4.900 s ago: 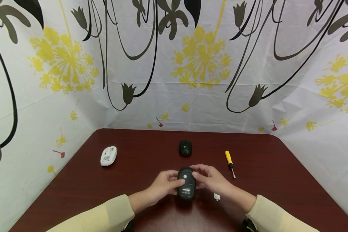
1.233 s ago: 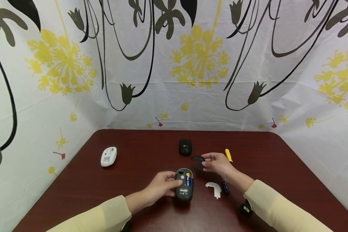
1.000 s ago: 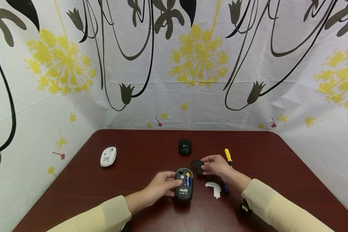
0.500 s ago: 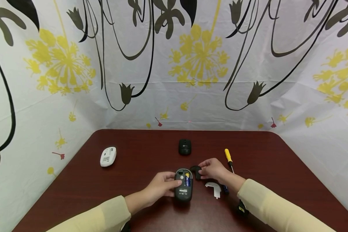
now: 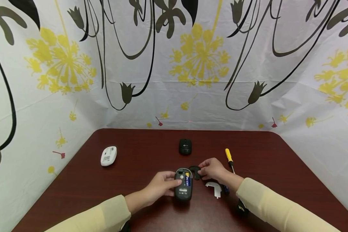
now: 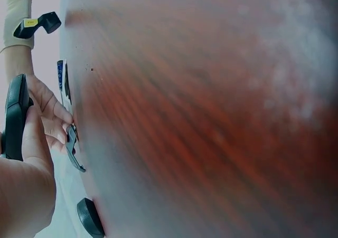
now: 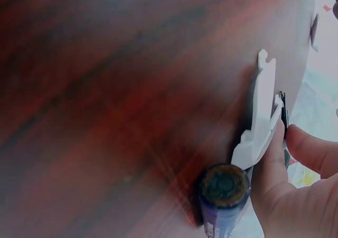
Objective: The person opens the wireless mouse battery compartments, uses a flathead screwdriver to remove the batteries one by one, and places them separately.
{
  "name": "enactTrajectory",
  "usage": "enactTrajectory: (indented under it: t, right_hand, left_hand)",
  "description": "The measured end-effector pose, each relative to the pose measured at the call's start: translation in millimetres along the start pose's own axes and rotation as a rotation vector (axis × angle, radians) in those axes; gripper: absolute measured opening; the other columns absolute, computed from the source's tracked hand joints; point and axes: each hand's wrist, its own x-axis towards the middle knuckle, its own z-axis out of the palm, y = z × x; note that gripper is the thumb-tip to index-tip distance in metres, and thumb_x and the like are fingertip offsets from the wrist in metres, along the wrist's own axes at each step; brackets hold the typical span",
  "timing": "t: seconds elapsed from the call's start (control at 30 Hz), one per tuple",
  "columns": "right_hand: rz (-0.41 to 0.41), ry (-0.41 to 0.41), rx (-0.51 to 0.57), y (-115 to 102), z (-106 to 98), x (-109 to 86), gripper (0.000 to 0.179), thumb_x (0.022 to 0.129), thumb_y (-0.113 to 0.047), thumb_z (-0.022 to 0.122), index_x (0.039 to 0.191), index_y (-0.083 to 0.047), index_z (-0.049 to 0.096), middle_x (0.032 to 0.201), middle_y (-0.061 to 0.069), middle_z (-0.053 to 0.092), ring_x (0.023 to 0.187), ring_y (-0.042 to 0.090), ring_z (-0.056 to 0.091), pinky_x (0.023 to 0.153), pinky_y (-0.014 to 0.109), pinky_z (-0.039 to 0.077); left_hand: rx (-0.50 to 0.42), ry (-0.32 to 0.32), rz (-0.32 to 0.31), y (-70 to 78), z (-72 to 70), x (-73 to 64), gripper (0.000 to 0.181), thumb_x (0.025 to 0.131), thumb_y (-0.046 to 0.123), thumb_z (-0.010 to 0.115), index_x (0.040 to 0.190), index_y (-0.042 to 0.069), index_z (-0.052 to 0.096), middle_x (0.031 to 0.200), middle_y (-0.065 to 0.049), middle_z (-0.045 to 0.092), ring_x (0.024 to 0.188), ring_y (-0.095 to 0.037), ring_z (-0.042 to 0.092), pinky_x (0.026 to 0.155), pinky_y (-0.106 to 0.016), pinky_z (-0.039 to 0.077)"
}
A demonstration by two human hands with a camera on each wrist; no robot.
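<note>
My left hand (image 5: 161, 185) grips a dark mouse (image 5: 183, 192) by its left side, thumb across its upturned underside. Inside its uncovered compartment lies a blue and yellow battery (image 5: 187, 181). With thumb and fingers, my right hand (image 5: 214, 170) pinches a dark curved battery cover (image 5: 196, 172), low over the table just right of the mouse. In the left wrist view, this cover (image 6: 72, 147) is at the fingertips, by the tabletop. A white battery cover (image 5: 216, 188) and a loose dark-blue battery (image 5: 226, 189) lie below the right hand; the right wrist view shows the battery's end (image 7: 224, 188) close up.
A black mouse (image 5: 185, 147) stands farther back in the middle. A white mouse (image 5: 108, 156) lies underside up at the left. A yellow-handled screwdriver (image 5: 228, 156) lies beyond the right forearm. Patterned cloth (image 5: 162, 96) hangs behind the brown table (image 5: 142, 154).
Since the oldest frame, the dark cover has come off the mouse, exposing the battery. Over the last second my right hand lowered it leftward, close to the mouse. My left hand has barely moved.
</note>
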Motion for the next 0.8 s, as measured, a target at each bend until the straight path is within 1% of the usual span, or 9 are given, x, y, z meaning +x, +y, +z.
enactTrajectory:
  t: [0.47,0.8]
  right_hand:
    - [-0.022,0.016,-0.059,1.8,-0.3,0.5,0.018,0.087,0.006,0.067,0.105,0.01,0.065,0.086,0.012,0.066,0.078,0.022,0.067,0.065,0.038,0.058]
    - [-0.035,0.022,-0.077,2.6,0.6,1.3,0.017,0.086,0.007,0.068,0.103,0.009,0.065,0.083,0.012,0.067,0.077,0.022,0.067,0.063,0.038,0.058]
  left_hand:
    - [0.009,0.003,0.0,-0.8,-0.6,1.5,0.043,0.093,0.012,0.067,0.125,-0.012,0.054,0.11,-0.019,0.067,0.096,-0.025,0.067,0.075,-0.04,0.058]
    - [0.013,0.008,-0.004,-2.2,-0.1,1.9,0.041,0.093,0.012,0.067,0.124,-0.011,0.055,0.109,-0.019,0.067,0.093,-0.025,0.067,0.074,-0.039,0.058]
